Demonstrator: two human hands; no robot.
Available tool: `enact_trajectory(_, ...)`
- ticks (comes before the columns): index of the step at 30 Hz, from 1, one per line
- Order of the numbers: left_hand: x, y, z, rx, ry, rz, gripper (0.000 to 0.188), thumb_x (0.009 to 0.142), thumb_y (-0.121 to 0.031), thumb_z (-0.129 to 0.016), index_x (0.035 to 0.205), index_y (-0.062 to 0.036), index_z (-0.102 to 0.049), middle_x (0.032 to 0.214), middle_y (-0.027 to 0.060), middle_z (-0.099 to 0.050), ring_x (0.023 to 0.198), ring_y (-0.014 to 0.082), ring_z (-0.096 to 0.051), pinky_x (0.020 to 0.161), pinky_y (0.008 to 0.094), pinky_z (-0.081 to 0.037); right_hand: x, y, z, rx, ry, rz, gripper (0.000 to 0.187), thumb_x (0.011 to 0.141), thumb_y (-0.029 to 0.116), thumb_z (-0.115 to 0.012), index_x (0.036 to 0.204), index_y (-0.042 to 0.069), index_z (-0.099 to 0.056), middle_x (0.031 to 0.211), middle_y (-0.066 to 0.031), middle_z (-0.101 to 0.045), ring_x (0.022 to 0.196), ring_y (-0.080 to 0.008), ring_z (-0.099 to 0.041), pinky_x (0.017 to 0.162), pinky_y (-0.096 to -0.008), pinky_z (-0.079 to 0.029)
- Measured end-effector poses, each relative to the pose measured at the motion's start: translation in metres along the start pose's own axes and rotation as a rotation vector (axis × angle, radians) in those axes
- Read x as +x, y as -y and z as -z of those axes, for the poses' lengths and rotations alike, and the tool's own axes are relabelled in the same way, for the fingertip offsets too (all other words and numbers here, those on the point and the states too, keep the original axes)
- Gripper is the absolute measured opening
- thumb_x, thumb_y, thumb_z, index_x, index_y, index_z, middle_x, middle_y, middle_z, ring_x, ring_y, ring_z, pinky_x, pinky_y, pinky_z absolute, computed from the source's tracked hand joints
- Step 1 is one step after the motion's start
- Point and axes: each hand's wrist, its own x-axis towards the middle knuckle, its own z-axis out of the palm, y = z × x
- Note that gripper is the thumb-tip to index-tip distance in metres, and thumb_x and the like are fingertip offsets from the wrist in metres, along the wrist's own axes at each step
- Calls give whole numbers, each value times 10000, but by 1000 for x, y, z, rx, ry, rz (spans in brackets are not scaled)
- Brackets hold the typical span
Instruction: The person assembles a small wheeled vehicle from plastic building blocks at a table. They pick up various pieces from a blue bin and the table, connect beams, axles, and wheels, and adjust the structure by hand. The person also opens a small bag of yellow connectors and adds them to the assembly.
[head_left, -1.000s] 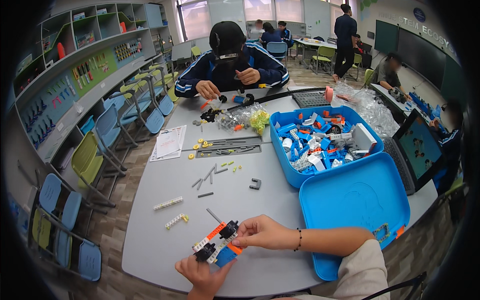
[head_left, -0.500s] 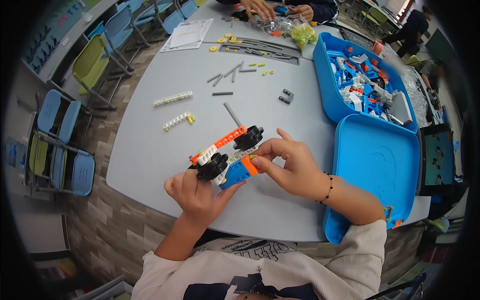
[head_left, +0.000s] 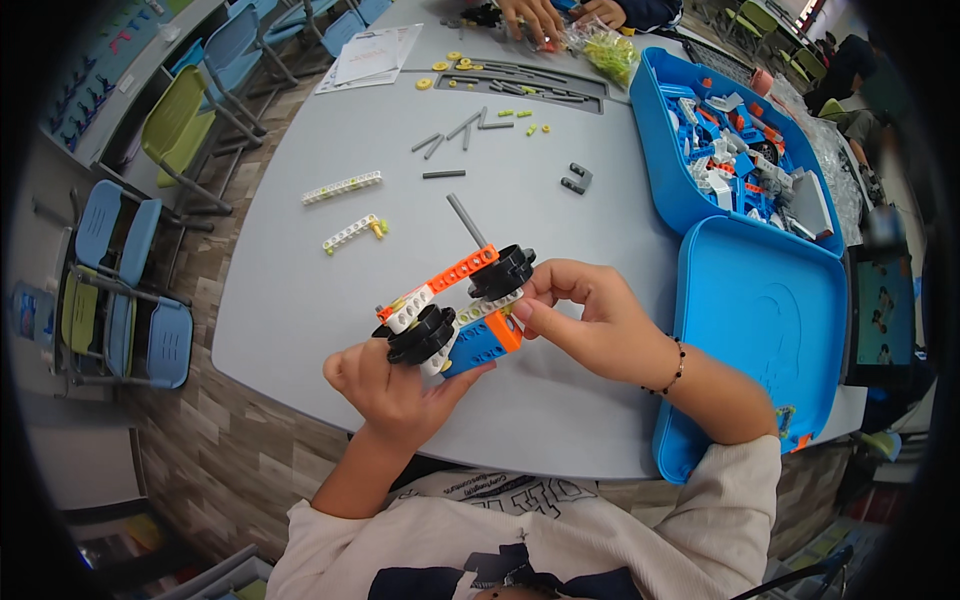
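Observation:
A building-block model is raised above the table in front of me. It joins a blue block with an orange end, white perforated beams, an orange beam, two black toothed wheels and a grey axle that slants up. My left hand is closed around the model's lower left side, thumb under the blue block. With thumb and forefinger, my right hand pinches the right end of the white beam, where a yellow-green peg partly shows; the fingers hide the exact contact.
Loose grey axles, white beams and a dark grey connector lie beyond the model. At right stand a blue bin full of parts and its lid. Across the table, another person's hands handle plastic bags.
The right thumb and forefinger have shifted slightly up toward the white beam's end, uncovering more of the orange block. The left hand keeps its grip. The whole view has shifted a little.

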Motion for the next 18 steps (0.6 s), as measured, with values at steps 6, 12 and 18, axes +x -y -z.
enact_trajectory(6, 3, -2, 1, 11, -8, -18, 679, 602, -577, -795, 1028, -84, -604, 923, 32, -484, 853, 218, -394, 759, 358, -272, -2, 0, -1, -319, -27, 200, 133, 882, 152, -603, 850, 29, -563, 703, -9, -613, 693, -78, -570, 798, -281, -447)
enact_trajectory(12, 1, -3, 0, 69, -53, -22, 661, 612, -580, -784, 997, -76, -598, 893, 37, -482, 821, 236, -393, 724, 366, -277, -1, -4, -4, -230, -35, 132, 99, 849, 138, -609, 856, 60, -549, 609, 1, -568, 555, -129, -551, 917, -379, -424)
enact_trajectory(18, 4, -2, -1, 19, -105, -56, 612, 634, -528, -793, 975, -60, -595, 924, 81, -500, 812, 278, -401, 699, 390, -291, 1, -9, -10, -183, -130, 235, 135, 843, 115, -592, 860, -5, -532, 618, -104, -585, 539, -177, -573, 509, -302, -449)
